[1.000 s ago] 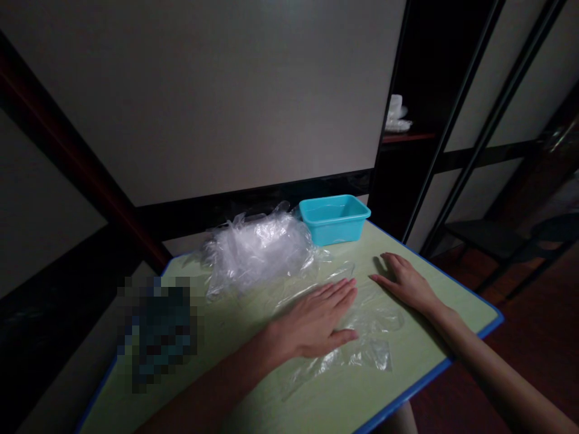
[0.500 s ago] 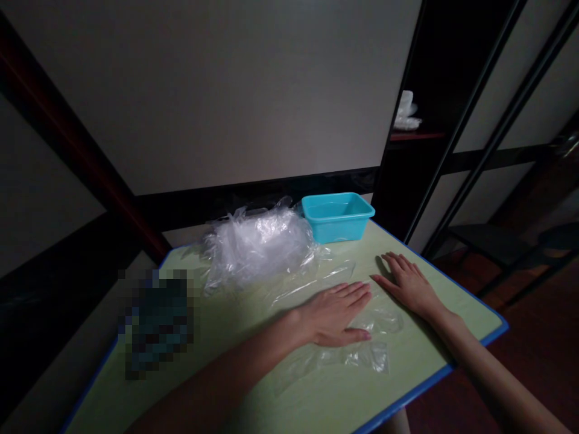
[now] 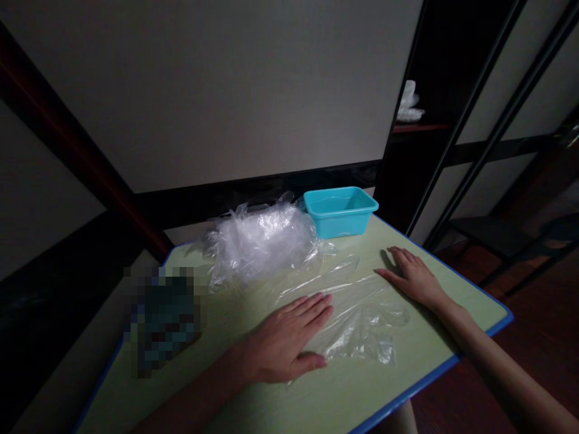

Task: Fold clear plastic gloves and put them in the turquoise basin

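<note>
Thin, loose and easily creased
A careless brush could spill the heap of plastic gloves (image 3: pixel 262 241); my left hand (image 3: pixel 289 342), flat and empty, fingers together, lies over the left end of the clear plastic glove (image 3: pixel 355 328) spread on the table (image 3: pixel 474 304), where friction might wrinkle it; my right hand (image 3: pixel 416 278), empty, thumb spread, may press too lightly to stop skidding.

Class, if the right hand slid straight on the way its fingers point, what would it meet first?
The right hand would probably meet the turquoise tub first, though depth is hard to judge.
</note>
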A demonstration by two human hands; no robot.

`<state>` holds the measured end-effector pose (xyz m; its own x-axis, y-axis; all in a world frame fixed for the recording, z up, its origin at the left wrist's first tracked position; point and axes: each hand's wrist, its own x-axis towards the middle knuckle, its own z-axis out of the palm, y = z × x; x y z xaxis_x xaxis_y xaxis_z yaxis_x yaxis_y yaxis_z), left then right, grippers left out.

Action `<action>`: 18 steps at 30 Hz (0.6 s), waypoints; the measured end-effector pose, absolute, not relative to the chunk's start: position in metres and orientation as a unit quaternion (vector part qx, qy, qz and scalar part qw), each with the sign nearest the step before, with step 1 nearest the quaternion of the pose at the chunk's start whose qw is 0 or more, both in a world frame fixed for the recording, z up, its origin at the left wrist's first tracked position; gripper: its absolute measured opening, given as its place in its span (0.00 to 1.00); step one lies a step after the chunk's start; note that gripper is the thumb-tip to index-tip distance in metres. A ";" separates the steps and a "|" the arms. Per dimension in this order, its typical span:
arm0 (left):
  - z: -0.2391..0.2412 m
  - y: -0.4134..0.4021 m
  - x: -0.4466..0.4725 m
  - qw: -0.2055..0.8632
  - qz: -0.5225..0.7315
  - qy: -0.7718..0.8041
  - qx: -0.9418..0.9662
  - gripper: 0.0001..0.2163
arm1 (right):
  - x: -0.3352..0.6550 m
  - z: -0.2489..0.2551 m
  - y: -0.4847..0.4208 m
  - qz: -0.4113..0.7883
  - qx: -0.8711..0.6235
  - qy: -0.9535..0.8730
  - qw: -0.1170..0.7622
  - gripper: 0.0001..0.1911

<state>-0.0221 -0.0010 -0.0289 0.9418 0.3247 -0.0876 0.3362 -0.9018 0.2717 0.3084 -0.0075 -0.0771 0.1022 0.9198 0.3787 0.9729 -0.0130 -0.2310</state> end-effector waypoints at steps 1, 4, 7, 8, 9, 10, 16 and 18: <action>-0.030 -0.001 -0.022 0.142 -0.021 0.171 0.975 0.33 | 0.308 -0.076 -0.008 -0.057 -0.707 -0.668 0.225 0.34; -0.031 0.000 -0.021 0.136 -0.019 0.173 0.975 0.33 | 0.303 -0.071 -0.018 -0.047 -0.702 -0.669 0.241 0.30; -0.032 0.000 -0.021 0.129 -0.018 0.170 0.977 0.33 | 0.295 -0.068 -0.040 -0.031 -0.694 -0.677 0.244 0.28; -0.032 0.001 -0.022 0.127 -0.018 0.169 0.977 0.33 | 0.292 -0.068 -0.049 -0.021 -0.689 -0.683 0.241 0.28; -0.032 0.001 -0.022 0.127 -0.020 0.169 0.977 0.33 | 0.290 -0.069 -0.058 -0.019 -0.688 -0.686 0.235 0.28; -0.032 0.001 -0.022 0.127 -0.021 0.168 0.977 0.33 | 0.288 -0.070 -0.066 -0.023 -0.687 -0.690 0.225 0.28; -0.031 0.001 -0.021 0.129 -0.023 0.168 0.977 0.33 | 0.287 -0.076 -0.090 -0.063 -0.693 -0.695 0.182 0.28; -0.032 0.000 -0.021 0.129 -0.019 0.169 0.977 0.33 | 0.288 -0.076 -0.090 -0.067 -0.694 -0.693 0.183 0.28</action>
